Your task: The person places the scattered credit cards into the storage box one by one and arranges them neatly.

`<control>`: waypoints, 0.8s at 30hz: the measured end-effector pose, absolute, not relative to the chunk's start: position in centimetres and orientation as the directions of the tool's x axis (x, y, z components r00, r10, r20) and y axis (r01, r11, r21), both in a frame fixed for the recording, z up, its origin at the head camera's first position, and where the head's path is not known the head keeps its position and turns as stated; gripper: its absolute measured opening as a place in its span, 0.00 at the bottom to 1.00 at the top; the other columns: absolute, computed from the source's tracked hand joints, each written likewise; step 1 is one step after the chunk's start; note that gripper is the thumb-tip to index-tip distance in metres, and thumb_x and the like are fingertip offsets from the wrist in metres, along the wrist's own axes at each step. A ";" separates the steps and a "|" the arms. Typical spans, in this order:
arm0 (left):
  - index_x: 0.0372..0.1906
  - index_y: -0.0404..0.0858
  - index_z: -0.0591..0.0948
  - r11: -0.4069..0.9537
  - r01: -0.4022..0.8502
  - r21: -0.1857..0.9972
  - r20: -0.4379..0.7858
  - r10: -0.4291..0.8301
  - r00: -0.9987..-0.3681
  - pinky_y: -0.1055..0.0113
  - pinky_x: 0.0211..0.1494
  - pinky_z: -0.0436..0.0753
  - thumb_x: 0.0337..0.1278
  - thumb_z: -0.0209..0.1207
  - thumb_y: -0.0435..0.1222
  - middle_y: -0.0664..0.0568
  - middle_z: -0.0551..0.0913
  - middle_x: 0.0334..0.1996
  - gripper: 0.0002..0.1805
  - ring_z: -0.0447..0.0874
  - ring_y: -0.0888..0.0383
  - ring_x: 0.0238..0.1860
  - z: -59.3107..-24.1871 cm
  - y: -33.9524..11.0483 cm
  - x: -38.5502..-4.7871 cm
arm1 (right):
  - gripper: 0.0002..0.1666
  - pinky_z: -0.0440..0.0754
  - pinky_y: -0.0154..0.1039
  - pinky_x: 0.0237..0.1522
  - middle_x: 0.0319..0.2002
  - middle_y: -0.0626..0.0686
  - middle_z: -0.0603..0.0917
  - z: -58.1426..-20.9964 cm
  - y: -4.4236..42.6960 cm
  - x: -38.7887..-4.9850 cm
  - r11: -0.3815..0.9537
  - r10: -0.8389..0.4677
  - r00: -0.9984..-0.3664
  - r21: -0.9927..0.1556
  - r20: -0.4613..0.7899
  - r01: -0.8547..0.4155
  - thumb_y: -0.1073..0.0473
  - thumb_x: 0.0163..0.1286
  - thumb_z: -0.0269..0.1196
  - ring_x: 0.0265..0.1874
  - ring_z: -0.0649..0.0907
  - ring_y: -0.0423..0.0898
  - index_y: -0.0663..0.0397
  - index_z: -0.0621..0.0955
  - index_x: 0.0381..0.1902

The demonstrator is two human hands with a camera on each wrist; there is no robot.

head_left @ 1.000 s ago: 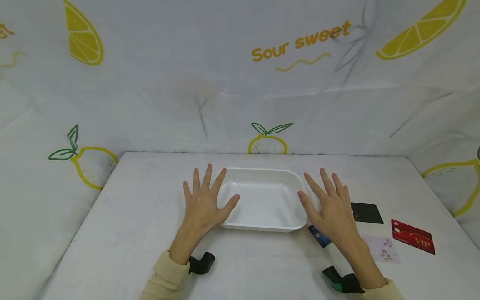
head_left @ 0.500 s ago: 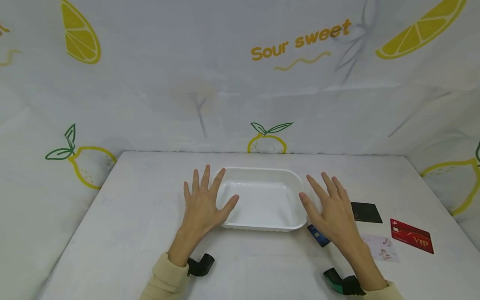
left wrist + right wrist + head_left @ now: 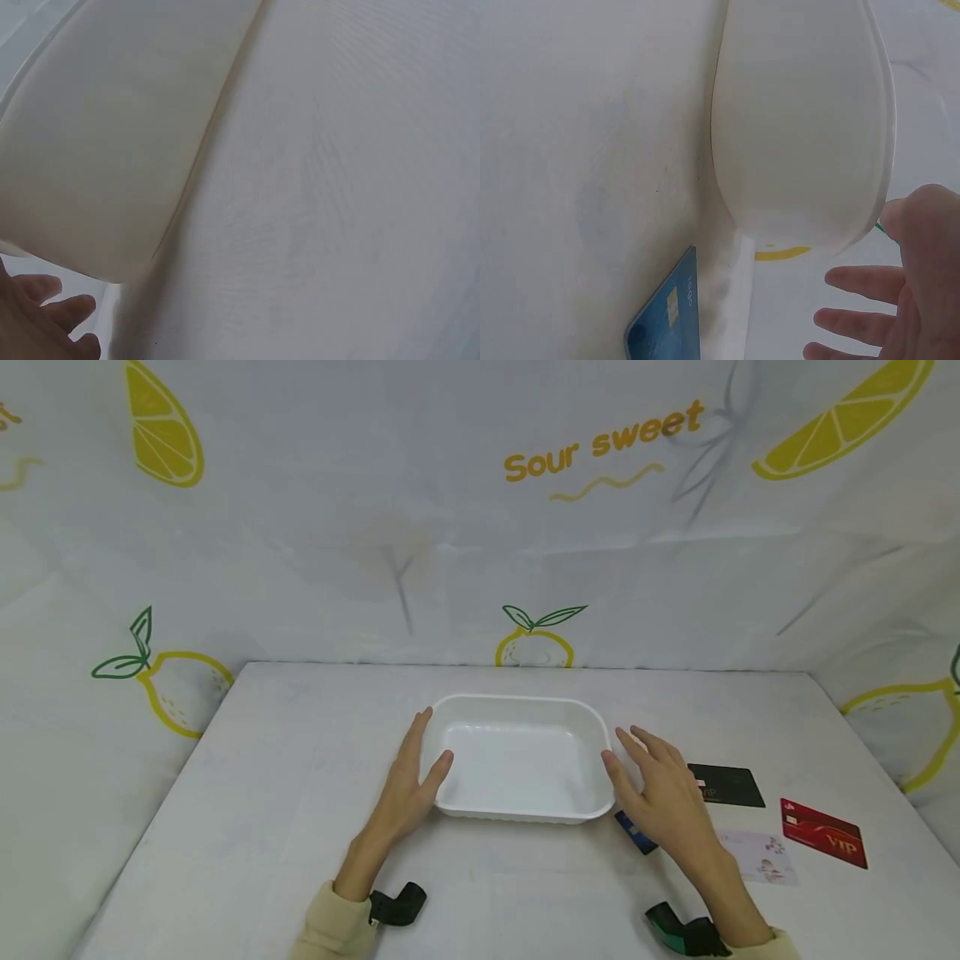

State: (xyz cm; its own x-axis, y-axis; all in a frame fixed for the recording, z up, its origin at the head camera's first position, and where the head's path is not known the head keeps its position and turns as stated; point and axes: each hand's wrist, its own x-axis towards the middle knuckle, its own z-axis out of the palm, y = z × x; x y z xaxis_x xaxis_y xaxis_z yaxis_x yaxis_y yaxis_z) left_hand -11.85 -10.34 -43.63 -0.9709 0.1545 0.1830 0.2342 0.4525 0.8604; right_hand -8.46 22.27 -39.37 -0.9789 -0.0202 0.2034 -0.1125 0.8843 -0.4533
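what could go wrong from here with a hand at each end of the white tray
The blue card lies close by the near right corner of the white tray, so a shift of the tray might nudge it or ride over it.

Neither the left hand nor the right hand is wrapped round the rim, so lifting like this might let the tray slip or tip.

- Tray (image 3: 525, 768) is resting on table (image 3: 262, 802).
- Card (image 3: 636, 833) is lying by its near right corner.
- Three cards (image 3: 727, 786) are lying farther right.
- Backdrop (image 3: 465, 552) is hanging behind.
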 end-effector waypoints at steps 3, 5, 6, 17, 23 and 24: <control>0.83 0.41 0.48 0.429 0.237 0.872 0.183 0.163 -0.969 0.39 0.83 0.52 0.75 0.50 0.49 0.44 0.52 0.83 0.41 0.47 0.44 0.84 -43.8 -10.2 -11.7 | 0.30 0.64 0.79 0.64 0.71 0.70 0.72 -39.6 22.2 -8.5 0.884 -0.034 -0.972 -0.447 0.230 -0.137 0.45 0.78 0.56 0.70 0.68 0.72 0.62 0.79 0.65; 0.83 0.43 0.48 0.425 0.233 0.875 0.182 0.157 -0.971 0.38 0.82 0.53 0.75 0.50 0.49 0.45 0.53 0.83 0.41 0.49 0.44 0.84 -43.9 -10.1 -11.5 | 0.28 0.65 0.78 0.64 0.70 0.71 0.73 -39.7 22.2 -8.6 0.884 -0.042 -0.968 -0.443 0.246 -0.151 0.47 0.79 0.56 0.70 0.69 0.73 0.62 0.81 0.63; 0.83 0.44 0.48 0.426 0.229 0.875 0.179 0.154 -0.972 0.37 0.82 0.52 0.75 0.50 0.49 0.45 0.53 0.83 0.41 0.49 0.44 0.83 -43.9 -10.1 -11.5 | 0.28 0.65 0.78 0.65 0.70 0.71 0.73 -39.7 22.1 -8.6 0.884 -0.044 -0.967 -0.442 0.250 -0.155 0.47 0.79 0.55 0.70 0.69 0.73 0.62 0.81 0.62; 0.84 0.47 0.47 0.411 0.235 0.881 0.184 0.161 -0.970 0.36 0.82 0.52 0.70 0.55 0.50 0.48 0.52 0.83 0.45 0.48 0.44 0.84 -44.5 -10.0 -10.9 | 0.30 0.66 0.76 0.65 0.71 0.71 0.72 -40.2 22.1 -8.7 0.884 -0.058 -0.969 -0.438 0.241 -0.162 0.46 0.80 0.53 0.71 0.69 0.72 0.62 0.77 0.68; 0.83 0.46 0.51 0.370 0.297 0.881 0.248 0.174 -0.953 0.33 0.78 0.58 0.59 0.63 0.55 0.44 0.56 0.82 0.52 0.55 0.40 0.82 -45.3 -10.4 -11.1 | 0.30 0.66 0.79 0.63 0.71 0.72 0.71 -40.0 22.5 -8.5 0.870 -0.043 -0.974 -0.472 0.222 -0.146 0.46 0.81 0.51 0.70 0.68 0.75 0.61 0.76 0.69; 0.83 0.46 0.51 0.367 0.299 0.881 0.251 0.174 -0.952 0.33 0.77 0.59 0.57 0.64 0.55 0.44 0.57 0.82 0.53 0.56 0.40 0.81 -45.3 -10.4 -11.1 | 0.30 0.66 0.80 0.62 0.71 0.72 0.71 -40.0 22.7 -8.5 0.863 -0.037 -0.974 -0.484 0.225 -0.144 0.46 0.81 0.51 0.69 0.68 0.76 0.61 0.76 0.69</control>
